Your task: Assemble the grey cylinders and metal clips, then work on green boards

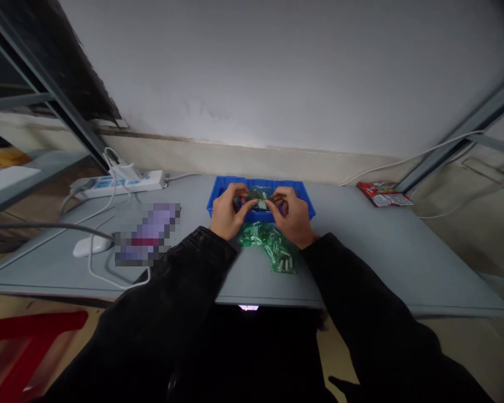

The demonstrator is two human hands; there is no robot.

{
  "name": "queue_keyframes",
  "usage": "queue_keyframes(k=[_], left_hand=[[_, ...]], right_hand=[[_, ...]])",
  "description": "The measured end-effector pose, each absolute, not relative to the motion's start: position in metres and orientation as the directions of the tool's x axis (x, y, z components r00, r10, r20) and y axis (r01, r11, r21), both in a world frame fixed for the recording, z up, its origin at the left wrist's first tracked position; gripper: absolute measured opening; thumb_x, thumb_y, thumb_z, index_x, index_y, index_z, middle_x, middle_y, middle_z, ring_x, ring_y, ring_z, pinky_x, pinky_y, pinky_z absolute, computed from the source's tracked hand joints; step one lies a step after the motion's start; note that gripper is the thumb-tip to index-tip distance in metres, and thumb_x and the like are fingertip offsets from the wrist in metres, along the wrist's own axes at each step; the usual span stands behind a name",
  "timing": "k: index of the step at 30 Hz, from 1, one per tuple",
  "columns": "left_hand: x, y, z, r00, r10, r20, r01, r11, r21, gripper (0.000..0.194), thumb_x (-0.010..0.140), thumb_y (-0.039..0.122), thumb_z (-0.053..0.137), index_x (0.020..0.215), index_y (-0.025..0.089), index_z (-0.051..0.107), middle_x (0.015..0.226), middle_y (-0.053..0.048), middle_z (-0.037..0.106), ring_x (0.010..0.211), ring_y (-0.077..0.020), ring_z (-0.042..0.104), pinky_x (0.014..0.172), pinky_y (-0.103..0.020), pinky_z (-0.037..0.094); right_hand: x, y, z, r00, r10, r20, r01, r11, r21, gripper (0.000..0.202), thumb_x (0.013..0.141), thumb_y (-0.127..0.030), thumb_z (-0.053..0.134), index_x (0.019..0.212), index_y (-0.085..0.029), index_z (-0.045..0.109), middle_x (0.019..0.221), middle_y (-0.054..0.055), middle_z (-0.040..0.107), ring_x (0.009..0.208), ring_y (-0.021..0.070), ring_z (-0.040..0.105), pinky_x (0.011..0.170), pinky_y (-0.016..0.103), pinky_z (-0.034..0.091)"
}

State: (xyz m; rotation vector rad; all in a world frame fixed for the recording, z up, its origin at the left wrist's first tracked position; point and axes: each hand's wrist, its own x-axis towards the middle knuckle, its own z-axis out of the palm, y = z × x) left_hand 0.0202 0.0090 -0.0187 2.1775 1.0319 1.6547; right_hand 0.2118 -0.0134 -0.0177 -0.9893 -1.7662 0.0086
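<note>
Both my hands pinch a small clear greenish plastic bag with pale pieces inside, held over a blue compartment tray. My left hand grips the bag's left side between thumb and fingers. On the other side, my right hand is closed on it the same way. Below them on the table, in front of the tray, lie green plastic bags with several short white and dark pieces showing through. The tray's inside is partly hidden by my hands.
A white power strip with plugs and cables stands at the back left. Nearer are a pixelated phone-like object and a white charger-like item with looping cables. A red packet lies at the back right. Metal frame posts flank the table.
</note>
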Motion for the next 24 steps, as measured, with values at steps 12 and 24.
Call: queue_keyframes(k=[12,24], left_hand=[[0.0179,0.0041,-0.0090,0.237,0.580,0.779,0.464,-0.773,0.434,0.021,0.100,0.016,0.051,0.108,0.021,0.070,0.099,-0.005,0.073,0.089,-0.0174,0.065,0.082,-0.035,0.055],[0.0171,0.0055,-0.0114,0.203,0.629,0.751,0.464,-0.737,0.491,0.021,0.087,0.010,0.065,0.105,0.020,0.071,0.096,-0.003,0.070,0.083,-0.0164,0.063,0.071,-0.029,0.052]], right_hand=[[0.2126,-0.0147,-0.0134,-0.172,0.601,0.781,0.630,0.676,-0.382,0.010,0.099,-0.028,0.057,0.102,-0.022,0.063,0.082,0.001,0.068,0.067,0.0136,0.060,0.067,0.029,0.049],[0.2129,-0.0171,-0.0104,-0.156,0.613,0.774,0.599,0.682,-0.420,0.014,0.098,-0.029,0.056,0.108,-0.022,0.063,0.086,0.002,0.070,0.071,0.0154,0.064,0.072,0.031,0.052]])
